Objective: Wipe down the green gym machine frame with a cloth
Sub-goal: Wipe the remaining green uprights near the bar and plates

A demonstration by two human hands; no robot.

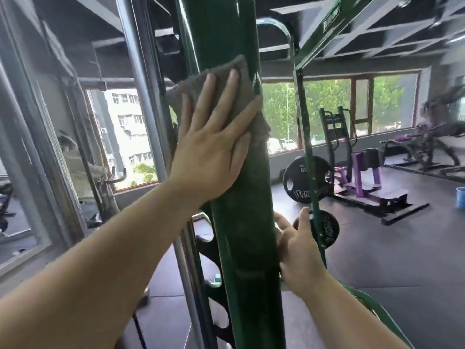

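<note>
Cloth (241, 79) sat at twelve o'clock on the green upright (247, 222), left hand (214, 147) pressing it, fingers spread; right hand (299, 250) loosely braced below. Loose corners could slip free.

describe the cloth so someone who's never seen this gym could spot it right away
Start at the thick green post running up the middle of the view. About a third of the way down it, the left hand presses the cloth flat against the post. It is the only soft, grey-brown thing there, among glossy metal.
</note>
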